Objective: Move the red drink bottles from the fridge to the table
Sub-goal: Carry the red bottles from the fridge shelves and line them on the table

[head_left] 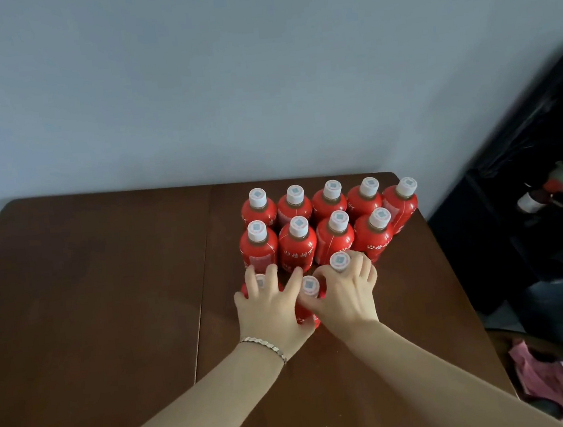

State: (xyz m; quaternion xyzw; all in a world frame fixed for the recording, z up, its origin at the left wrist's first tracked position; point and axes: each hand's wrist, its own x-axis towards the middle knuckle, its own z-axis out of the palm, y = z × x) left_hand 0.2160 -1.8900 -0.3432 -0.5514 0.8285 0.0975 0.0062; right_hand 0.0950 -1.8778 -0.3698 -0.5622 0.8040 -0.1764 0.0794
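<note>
Several red drink bottles with white caps stand upright in two rows (331, 222) at the back right of the brown wooden table (92, 300). Three more red bottles stand in front of them, under my hands. My left hand (270, 309) wraps the left bottle (260, 280), its fingers also touching the middle bottle (309, 288). My right hand (344, 293) grips the right bottle (340, 262) just under its cap, its thumb against the middle bottle. The bottles' bodies are mostly hidden by my hands.
A pale wall runs behind the table. To the right stands a dark shelf or cabinet (532, 223) holding a few items, and a pink cloth (561, 382) lies on a round surface at the lower right, past the table's right edge.
</note>
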